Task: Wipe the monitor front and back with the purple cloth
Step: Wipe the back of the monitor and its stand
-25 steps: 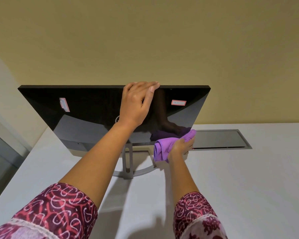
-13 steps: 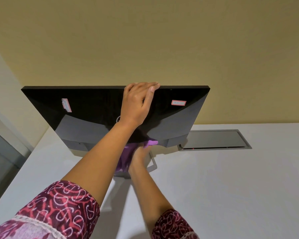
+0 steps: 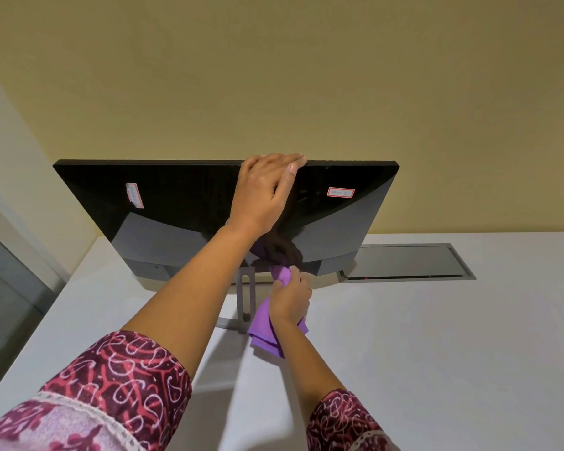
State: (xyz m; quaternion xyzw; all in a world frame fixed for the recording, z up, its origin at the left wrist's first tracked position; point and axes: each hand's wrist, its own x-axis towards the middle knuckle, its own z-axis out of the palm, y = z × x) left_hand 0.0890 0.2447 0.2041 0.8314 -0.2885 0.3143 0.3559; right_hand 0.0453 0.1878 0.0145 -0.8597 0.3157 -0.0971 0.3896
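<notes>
Monitor (image 3: pixel 183 206) stood at the worktop's (image 3: pixel 437 353) back left, rear toward the person. Left grip (image 3: pixel 264 193) curled over its top edge, steadying. Right grip (image 3: pixel 290 297), clutching the cloth (image 3: pixel 264 330), had swung back rightward from under the left arm to the bottom edge beside the stand (image 3: pixel 244 297): rear wiping continued. Open worktop lay right; the wall (image 3: pixel 306 76) stood near behind.

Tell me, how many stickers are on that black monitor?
2. The left sticker sits upper left on the monitor, the right sticker upper right; the left hand could hide another.
</notes>
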